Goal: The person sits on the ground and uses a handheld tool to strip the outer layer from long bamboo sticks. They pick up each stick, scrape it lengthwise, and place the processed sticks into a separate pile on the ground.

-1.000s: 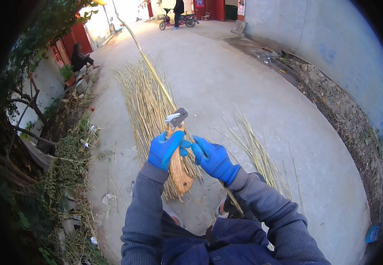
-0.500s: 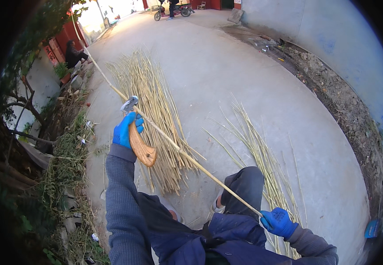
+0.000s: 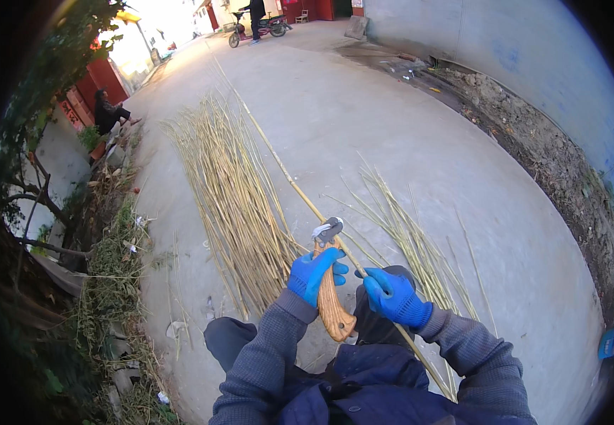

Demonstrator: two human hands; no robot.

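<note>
Right hand coming back up the stalk, hands closing in by the tool head

Fingers of the left hand [image 3: 316, 276] are wrapping around the wooden handle [image 3: 333, 309] of a tool, thumb side up, dark metal head [image 3: 329, 230] sticking out above them. Fingers of the right hand [image 3: 397, 299] are gripping a long pale stalk [image 3: 283, 167], just right of and below that head. Both hands are wearing blue gloves.

Change: half a second ago the right hand was down at lower right, at the stalk's near end, well apart from the left. Now it is sitting close to the left hand, with a length of stalk trailing below it past the right forearm. The tool is now further right, and the stalk is pointing more up the lane, less off to the left. Can't tell if it's the same stalk. Reading it as the grip being reset, putting a stretch of stalk next to the metal head; whether the head is actually biting is not clear.

Stalk is running from lower right, passing just beside the head, far tip reaching up the lane. Outward: large pile of stalks [image 3: 230, 205] is lying on the concrete [image 3: 533, 276] to the left, thinner greener bundle [image 3: 414, 244] to the right. Farther off, one person [image 3: 108, 110] is sitting by the left edge, another [image 3: 256, 15] is standing at a scooter [image 3: 274, 27].
</note>
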